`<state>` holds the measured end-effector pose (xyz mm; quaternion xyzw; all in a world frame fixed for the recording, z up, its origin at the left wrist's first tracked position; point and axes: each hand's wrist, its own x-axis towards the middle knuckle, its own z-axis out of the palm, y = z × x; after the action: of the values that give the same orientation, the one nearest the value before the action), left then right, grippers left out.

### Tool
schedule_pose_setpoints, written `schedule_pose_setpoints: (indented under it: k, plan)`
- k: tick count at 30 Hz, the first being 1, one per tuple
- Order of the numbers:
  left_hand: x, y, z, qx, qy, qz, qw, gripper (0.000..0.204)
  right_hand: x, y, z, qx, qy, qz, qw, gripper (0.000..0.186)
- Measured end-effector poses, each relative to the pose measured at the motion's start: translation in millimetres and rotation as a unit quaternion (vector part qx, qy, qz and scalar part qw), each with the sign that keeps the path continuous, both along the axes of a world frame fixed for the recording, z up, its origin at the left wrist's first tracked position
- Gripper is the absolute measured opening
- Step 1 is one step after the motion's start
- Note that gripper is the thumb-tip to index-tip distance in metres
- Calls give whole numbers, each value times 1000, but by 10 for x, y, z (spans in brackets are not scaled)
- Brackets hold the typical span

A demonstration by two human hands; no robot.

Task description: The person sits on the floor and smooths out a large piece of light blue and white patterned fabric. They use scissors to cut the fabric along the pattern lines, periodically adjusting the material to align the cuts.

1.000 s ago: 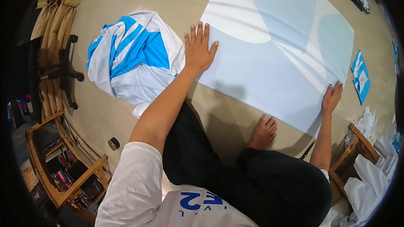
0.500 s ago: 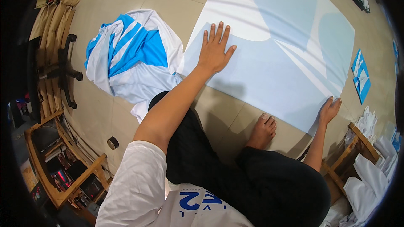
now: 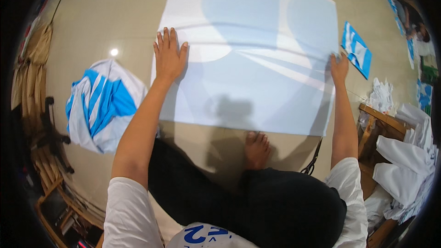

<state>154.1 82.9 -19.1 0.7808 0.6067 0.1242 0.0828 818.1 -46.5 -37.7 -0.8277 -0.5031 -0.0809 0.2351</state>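
A large printed cloth panel [image 3: 257, 101], white and pale blue, lies spread over the floor before me, with soft creases running across its middle. My left hand [image 3: 169, 62] rests flat near its left edge, fingers stretched and thumb apart. At the opposite edge, my right hand [image 3: 339, 68] has its fingers bent around the cloth's border and seems to pinch it; the fingertips are partly hidden. A folded blue-and-white cloth [image 3: 357, 50] lies just beyond that hand. My bare foot [image 3: 257, 149] is beside the panel's near edge.
Bunched blue-and-white fabric [image 3: 108, 105] lies left of the panel. Black looped handles, like scissors [image 3: 310, 167], show beside my knee. At right stand a wooden frame [image 3: 383, 118] and piled white cloth [image 3: 404, 165]. A black wheeled chair base [image 3: 55, 133] is at far left.
My view has turned rightward. My right hand has moved farther from me along the panel's right edge, and my left hand is still flat at its left side. The panel's near edge now looks more level.
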Motion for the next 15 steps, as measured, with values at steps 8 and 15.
schedule_pose_setpoints:
  k: [8, 15]
  plan:
    - [443, 1193, 330, -114, -79, -103, 985, 56, -52, 948, 414, -143, 199, 53, 968, 53]
    - [390, 1339, -36, 36, 8, -161, 986, 60, -100, 1022, 135, -70, -54, 160, 983, 72]
